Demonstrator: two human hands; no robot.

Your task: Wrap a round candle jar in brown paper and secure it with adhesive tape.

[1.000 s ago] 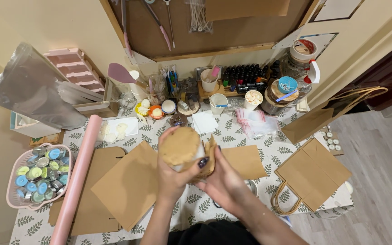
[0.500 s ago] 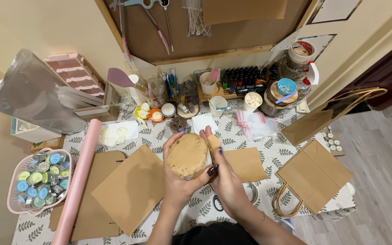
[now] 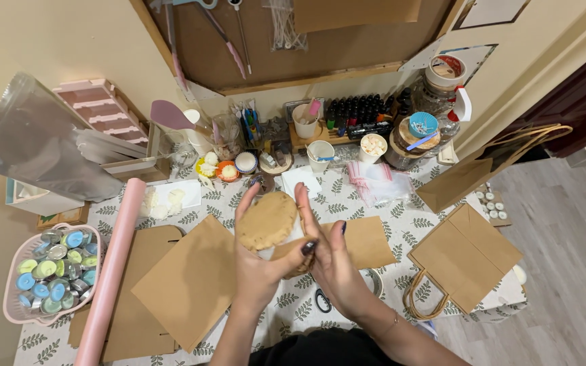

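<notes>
I see left hand (image 3: 259, 261) raised, fingers curled round the brown round parcel (image 3: 267, 220) | right hand (image 3: 334, 261) alongside, fingers narrow, pressing its side

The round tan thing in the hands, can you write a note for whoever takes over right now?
Left hand: grips the round tan fibre-covered object from below and the left side, fingers up along its edge.
Right hand: pressed to the object's right side, fingers upright, thumb across a brown paper piece under it.
Where things are: the object is held above the leaf-print tablecloth. A flat brown paper sheet lies left of the hands, a brown paper bag with handles to the right, a pink roll and a pink basket of small tins far left.
Done: object lifted in both hands.
Left: it is not set down; whether it is wrapped cannot be told.
</notes>
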